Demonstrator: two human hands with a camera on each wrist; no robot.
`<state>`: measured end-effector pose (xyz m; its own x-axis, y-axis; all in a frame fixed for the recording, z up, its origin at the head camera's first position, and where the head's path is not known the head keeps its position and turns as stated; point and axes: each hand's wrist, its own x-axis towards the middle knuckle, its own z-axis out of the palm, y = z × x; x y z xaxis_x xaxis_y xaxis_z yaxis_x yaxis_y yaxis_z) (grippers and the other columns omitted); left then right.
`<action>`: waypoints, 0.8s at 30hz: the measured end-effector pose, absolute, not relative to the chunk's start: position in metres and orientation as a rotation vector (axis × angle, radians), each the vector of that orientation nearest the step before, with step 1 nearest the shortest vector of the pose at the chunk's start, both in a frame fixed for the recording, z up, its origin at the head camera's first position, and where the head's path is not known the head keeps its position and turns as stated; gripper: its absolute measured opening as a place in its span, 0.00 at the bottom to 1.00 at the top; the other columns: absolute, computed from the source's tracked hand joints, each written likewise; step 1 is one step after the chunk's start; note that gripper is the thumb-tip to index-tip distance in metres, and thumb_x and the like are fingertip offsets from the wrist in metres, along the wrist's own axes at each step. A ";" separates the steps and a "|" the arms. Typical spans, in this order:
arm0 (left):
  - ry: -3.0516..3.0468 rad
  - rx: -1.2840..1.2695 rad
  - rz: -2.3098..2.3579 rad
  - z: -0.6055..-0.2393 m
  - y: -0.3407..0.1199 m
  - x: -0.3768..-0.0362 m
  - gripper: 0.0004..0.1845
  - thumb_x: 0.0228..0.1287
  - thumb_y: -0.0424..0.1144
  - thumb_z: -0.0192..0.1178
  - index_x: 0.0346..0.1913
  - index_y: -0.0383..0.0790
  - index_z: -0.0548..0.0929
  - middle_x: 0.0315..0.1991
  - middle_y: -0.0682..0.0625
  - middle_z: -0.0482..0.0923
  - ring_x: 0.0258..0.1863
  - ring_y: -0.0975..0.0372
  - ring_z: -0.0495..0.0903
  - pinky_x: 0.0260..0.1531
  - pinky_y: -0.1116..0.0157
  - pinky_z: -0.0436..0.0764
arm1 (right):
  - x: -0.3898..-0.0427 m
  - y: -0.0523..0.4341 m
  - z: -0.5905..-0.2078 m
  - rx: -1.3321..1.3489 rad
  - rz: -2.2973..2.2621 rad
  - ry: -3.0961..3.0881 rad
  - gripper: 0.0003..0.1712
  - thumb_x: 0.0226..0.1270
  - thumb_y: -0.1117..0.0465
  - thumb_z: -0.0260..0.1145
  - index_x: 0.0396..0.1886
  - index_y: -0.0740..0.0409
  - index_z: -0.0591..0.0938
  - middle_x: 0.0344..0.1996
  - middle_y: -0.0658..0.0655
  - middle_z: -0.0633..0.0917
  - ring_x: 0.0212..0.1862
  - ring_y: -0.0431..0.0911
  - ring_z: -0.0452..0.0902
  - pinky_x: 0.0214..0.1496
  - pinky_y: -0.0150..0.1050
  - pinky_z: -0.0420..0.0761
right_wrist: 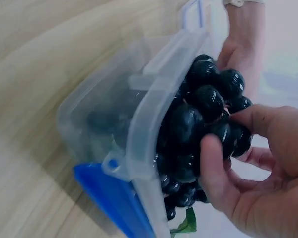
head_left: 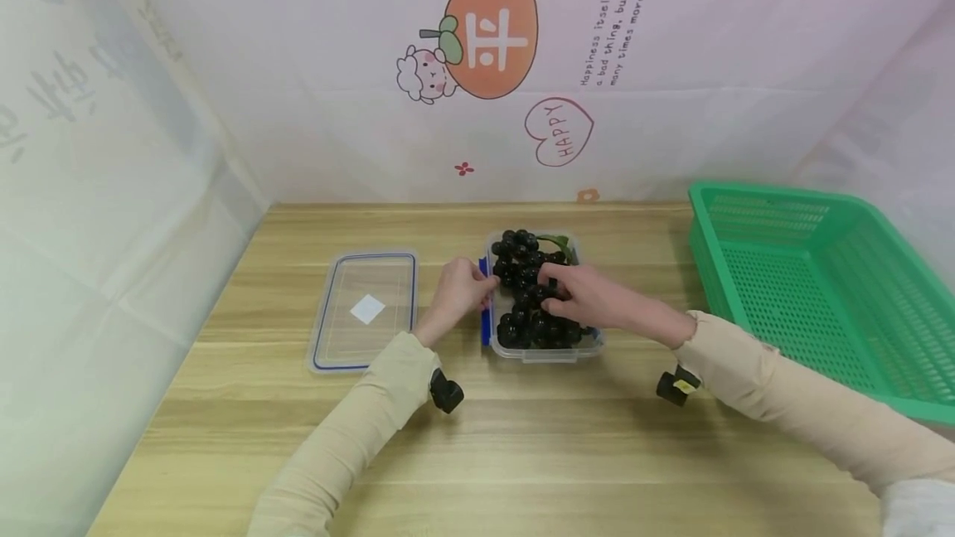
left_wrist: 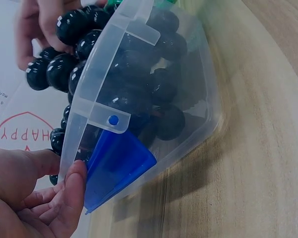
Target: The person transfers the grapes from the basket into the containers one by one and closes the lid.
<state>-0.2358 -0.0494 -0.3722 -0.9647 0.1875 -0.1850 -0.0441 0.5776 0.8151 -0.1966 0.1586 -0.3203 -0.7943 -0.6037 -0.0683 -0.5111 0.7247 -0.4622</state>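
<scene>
A clear plastic box (head_left: 589, 348) with blue clips (head_left: 486, 326) stands mid-table, heaped with dark grapes (head_left: 522, 272). My left hand (head_left: 461, 292) holds the box's left rim, thumb and fingers at the edge (left_wrist: 69, 183) beside the blue clip (left_wrist: 116, 166). My right hand (head_left: 582, 292) reaches in from the right and its fingers curl round the grape bunch (right_wrist: 203, 129). In the right wrist view the thumb (right_wrist: 213, 173) and fingers pinch several grapes above the box (right_wrist: 104, 124).
The box's clear lid (head_left: 366, 309) with a blue seal lies flat to the left. A green slotted basket (head_left: 821, 288) stands at the right edge. Printed plastic sheeting walls the table at the back and left.
</scene>
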 end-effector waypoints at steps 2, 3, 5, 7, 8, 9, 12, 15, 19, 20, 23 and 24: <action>2.552 0.115 1.344 -0.374 -0.050 -0.235 0.14 0.64 0.38 0.60 0.25 0.31 0.84 0.16 0.49 0.80 0.18 0.58 0.82 0.16 0.71 0.80 | -0.199 0.159 -0.324 -0.876 -0.616 2.739 0.12 0.65 0.66 0.61 0.46 0.65 0.74 0.11 0.47 0.66 0.14 0.37 0.58 0.19 0.28 0.61; 2.549 0.116 1.352 -0.374 -0.050 -0.235 0.14 0.65 0.38 0.60 0.26 0.30 0.84 0.16 0.49 0.80 0.17 0.59 0.81 0.18 0.68 0.82 | -0.201 0.160 -0.325 -0.868 -0.605 2.751 0.13 0.64 0.66 0.62 0.46 0.66 0.74 0.11 0.47 0.65 0.15 0.37 0.56 0.19 0.29 0.60; 2.551 0.121 1.356 -0.375 -0.050 -0.235 0.14 0.64 0.38 0.60 0.27 0.31 0.84 0.16 0.48 0.80 0.16 0.61 0.80 0.20 0.67 0.83 | -0.203 0.160 -0.328 -0.835 -0.584 2.762 0.14 0.64 0.66 0.62 0.47 0.67 0.74 0.12 0.47 0.65 0.16 0.38 0.56 0.20 0.29 0.60; 2.557 0.128 1.354 -0.375 -0.050 -0.235 0.14 0.64 0.38 0.60 0.26 0.31 0.84 0.16 0.48 0.81 0.16 0.61 0.80 0.21 0.67 0.84 | -0.205 0.161 -0.330 -0.805 -0.568 2.763 0.15 0.65 0.65 0.62 0.49 0.67 0.74 0.12 0.48 0.65 0.16 0.38 0.56 0.21 0.30 0.60; 2.561 0.131 1.350 -0.375 -0.050 -0.235 0.14 0.64 0.38 0.60 0.26 0.31 0.84 0.16 0.48 0.81 0.16 0.59 0.81 0.19 0.68 0.83 | -0.206 0.161 -0.332 -0.795 -0.557 2.765 0.15 0.65 0.65 0.62 0.49 0.67 0.74 0.12 0.48 0.65 0.16 0.39 0.56 0.21 0.30 0.59; 2.565 0.135 1.345 -0.374 -0.050 -0.235 0.14 0.64 0.38 0.59 0.26 0.31 0.84 0.16 0.48 0.81 0.18 0.57 0.82 0.17 0.71 0.81 | -0.207 0.161 -0.333 -0.789 -0.551 2.765 0.15 0.65 0.64 0.62 0.49 0.67 0.74 0.12 0.48 0.65 0.16 0.39 0.56 0.21 0.30 0.59; 2.575 0.149 1.344 -0.371 -0.050 -0.234 0.14 0.65 0.38 0.59 0.26 0.31 0.84 0.16 0.48 0.81 0.23 0.52 0.84 0.13 0.76 0.76 | -0.209 0.160 -0.334 -0.792 -0.527 2.778 0.16 0.65 0.64 0.62 0.49 0.67 0.74 0.13 0.49 0.67 0.16 0.39 0.57 0.20 0.30 0.60; 2.579 0.151 1.353 -0.369 -0.051 -0.234 0.14 0.65 0.37 0.59 0.26 0.30 0.84 0.17 0.48 0.81 0.25 0.49 0.85 0.12 0.77 0.73 | -0.212 0.160 -0.335 -0.791 -0.514 2.792 0.16 0.65 0.65 0.62 0.50 0.67 0.75 0.13 0.49 0.68 0.16 0.39 0.58 0.21 0.30 0.59; 2.585 0.150 1.354 -0.368 -0.051 -0.234 0.13 0.64 0.37 0.59 0.26 0.30 0.84 0.18 0.47 0.81 0.22 0.52 0.84 0.12 0.77 0.73 | -0.213 0.160 -0.337 -0.764 -0.513 2.795 0.17 0.65 0.64 0.62 0.50 0.68 0.75 0.12 0.49 0.67 0.16 0.39 0.57 0.21 0.30 0.59; 2.584 0.151 1.354 -0.369 -0.051 -0.234 0.13 0.64 0.37 0.59 0.27 0.30 0.84 0.18 0.47 0.81 0.21 0.54 0.83 0.12 0.77 0.73 | -0.213 0.160 -0.337 -0.759 -0.511 2.794 0.17 0.65 0.64 0.62 0.50 0.69 0.75 0.12 0.49 0.67 0.16 0.39 0.57 0.21 0.30 0.59; 2.579 0.148 1.344 -0.371 -0.050 -0.233 0.13 0.64 0.37 0.59 0.27 0.30 0.84 0.18 0.47 0.81 0.20 0.56 0.82 0.12 0.76 0.73 | -0.212 0.162 -0.337 -0.744 -0.519 2.792 0.18 0.64 0.63 0.63 0.50 0.69 0.75 0.13 0.49 0.70 0.16 0.38 0.59 0.22 0.30 0.64; 2.577 0.149 1.340 -0.371 -0.050 -0.233 0.13 0.64 0.37 0.59 0.27 0.30 0.85 0.18 0.47 0.81 0.20 0.56 0.82 0.12 0.76 0.73 | -0.211 0.163 -0.337 -0.746 -0.520 2.795 0.18 0.64 0.63 0.63 0.49 0.70 0.75 0.14 0.50 0.71 0.17 0.39 0.60 0.22 0.31 0.66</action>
<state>-0.2331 -0.0503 -0.3713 -0.9678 0.1960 -0.1578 -0.0166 0.5759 0.8173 -0.2111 0.1630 -0.3366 -0.8521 -0.5133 -0.1023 -0.4422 0.8106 -0.3840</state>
